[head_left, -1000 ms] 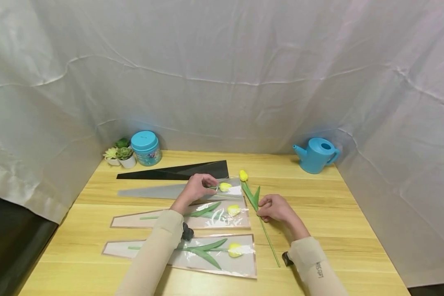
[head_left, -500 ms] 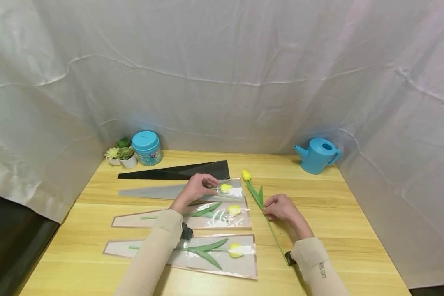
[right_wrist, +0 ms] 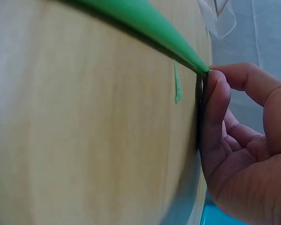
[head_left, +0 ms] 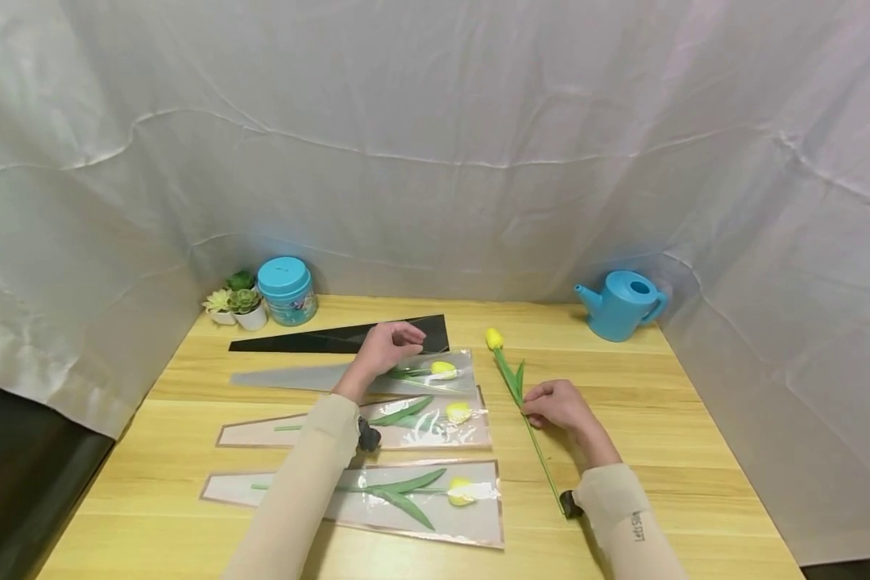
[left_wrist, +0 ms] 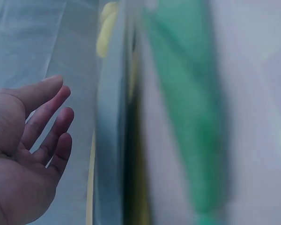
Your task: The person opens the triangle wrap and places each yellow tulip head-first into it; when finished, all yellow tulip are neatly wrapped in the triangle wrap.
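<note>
In the head view my right hand (head_left: 557, 403) pinches the green stem of a yellow artificial tulip (head_left: 509, 375) below its leaves. The bloom points to the back of the table and the stem's lower end passes close to the wrist camera. The right wrist view shows the thumb and a fingertip meeting at the base of a leaf (right_wrist: 150, 28). My left hand (head_left: 386, 348), fingers loosely bent around nothing, hovers over a grey flower sleeve (head_left: 297, 376) and the edge of a black sleeve (head_left: 326, 340). Another tulip (head_left: 444, 370) lies at the grey sleeve's wide end.
Two pale clear-fronted sleeves (head_left: 471, 524), each with a yellow tulip (head_left: 460, 491), lie nearer on the wooden table (head_left: 667, 451). At the back left stand potted succulents (head_left: 245, 302) and a blue-lidded jar (head_left: 286, 290). A blue watering can (head_left: 619, 306) stands back right.
My left hand has let go of the tulip at the grey sleeve and moved up and back toward the black sleeve. My right hand has shifted its tulip rightward.
</note>
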Tool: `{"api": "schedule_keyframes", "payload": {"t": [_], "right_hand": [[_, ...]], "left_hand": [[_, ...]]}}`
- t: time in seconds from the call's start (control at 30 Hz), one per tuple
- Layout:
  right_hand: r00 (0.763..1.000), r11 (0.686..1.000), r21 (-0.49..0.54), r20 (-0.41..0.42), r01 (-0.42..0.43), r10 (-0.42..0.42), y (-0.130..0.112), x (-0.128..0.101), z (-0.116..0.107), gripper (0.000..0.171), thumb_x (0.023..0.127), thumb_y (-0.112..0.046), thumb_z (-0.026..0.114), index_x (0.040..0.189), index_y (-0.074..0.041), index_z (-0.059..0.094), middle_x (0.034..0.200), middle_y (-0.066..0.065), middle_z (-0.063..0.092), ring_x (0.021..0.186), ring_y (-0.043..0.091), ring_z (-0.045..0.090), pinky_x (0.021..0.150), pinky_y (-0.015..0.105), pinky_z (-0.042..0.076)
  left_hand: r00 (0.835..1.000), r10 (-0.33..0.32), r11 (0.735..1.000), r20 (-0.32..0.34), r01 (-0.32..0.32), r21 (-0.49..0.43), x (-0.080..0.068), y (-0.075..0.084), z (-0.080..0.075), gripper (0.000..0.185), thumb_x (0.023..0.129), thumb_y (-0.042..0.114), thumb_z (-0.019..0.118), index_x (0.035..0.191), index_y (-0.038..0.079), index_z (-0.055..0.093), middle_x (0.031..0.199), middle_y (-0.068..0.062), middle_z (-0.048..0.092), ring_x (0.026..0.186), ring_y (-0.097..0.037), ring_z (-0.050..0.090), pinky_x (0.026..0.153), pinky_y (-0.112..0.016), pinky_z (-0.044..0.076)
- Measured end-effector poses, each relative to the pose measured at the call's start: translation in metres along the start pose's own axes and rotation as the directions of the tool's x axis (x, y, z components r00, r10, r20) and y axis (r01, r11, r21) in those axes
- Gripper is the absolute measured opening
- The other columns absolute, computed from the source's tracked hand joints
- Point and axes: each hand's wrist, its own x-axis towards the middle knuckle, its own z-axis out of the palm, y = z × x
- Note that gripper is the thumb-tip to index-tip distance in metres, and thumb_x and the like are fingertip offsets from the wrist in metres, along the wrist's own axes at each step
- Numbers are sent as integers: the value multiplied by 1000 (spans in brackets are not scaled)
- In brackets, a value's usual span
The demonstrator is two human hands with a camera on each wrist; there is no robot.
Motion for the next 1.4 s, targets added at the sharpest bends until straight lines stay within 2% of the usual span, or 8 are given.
{"api": "schedule_keyframes", "payload": {"t": [0.17, 0.4, 0.57, 0.67, 0.97, 1.17, 1.4], "right_hand": [[1000, 1000, 25, 15, -6, 6, 2, 2, -1, 16, 90, 0, 74, 103, 8, 72, 82, 13, 71, 66, 16, 67, 62, 28, 58], [1000, 997, 78, 28, -13, 11, 4, 6, -3, 20, 92, -1, 72, 108, 10, 71, 83, 13, 72, 66, 14, 68, 61, 26, 58], [999, 995, 98, 35, -33, 30, 3, 6, -2, 21, 91, 1, 73, 110, 11, 71, 86, 14, 73, 66, 13, 69, 61, 24, 58], [999, 994, 100, 40, -36, 32, 3, 5, -2, 21, 91, 1, 72, 110, 11, 70, 86, 14, 72, 66, 14, 69, 61, 24, 58], [999, 996, 86, 41, -29, 25, 3, 7, -4, 19, 92, -1, 72, 108, 10, 70, 85, 13, 72, 66, 13, 69, 61, 24, 58], [999, 996, 88, 43, -31, 28, 4, 8, -4, 20, 91, 0, 73, 108, 10, 71, 84, 13, 73, 66, 13, 69, 61, 24, 58], [999, 996, 90, 45, -26, 22, 5, 8, -7, 18, 92, -1, 73, 107, 10, 71, 82, 12, 73, 65, 13, 69, 60, 24, 58]], "left_hand": [[999, -45, 999, -23, 45, 1, 16, 0, -5, 27, 98, 17, 74, 123, 9, 74, 114, -5, 75, 104, -24, 66, 89, -42, 56], [998, -43, 999, -44, 44, 3, 29, -11, -6, 34, 98, 11, 73, 131, 8, 70, 127, -11, 73, 116, -30, 65, 98, -48, 55], [993, -53, 999, -104, 51, -18, 34, -20, 0, 31, 96, 7, 73, 127, 7, 72, 123, -11, 75, 114, -30, 67, 97, -47, 56], [991, -56, 998, -119, 53, -31, 37, -23, 5, 30, 96, 6, 74, 126, 6, 73, 121, -12, 75, 114, -30, 68, 98, -47, 56], [994, -69, 997, -88, 68, -20, 34, -28, 13, 33, 94, 3, 75, 126, 4, 72, 126, -14, 73, 121, -34, 64, 102, -49, 53], [988, -109, 994, -113, 105, -39, 33, -34, 16, 26, 93, 6, 77, 118, 8, 78, 119, -11, 77, 122, -33, 65, 99, -47, 56], [984, -109, 993, -137, 102, -60, 34, -32, 18, 21, 92, 5, 77, 112, 9, 81, 113, -10, 79, 117, -32, 68, 95, -44, 58]]}}
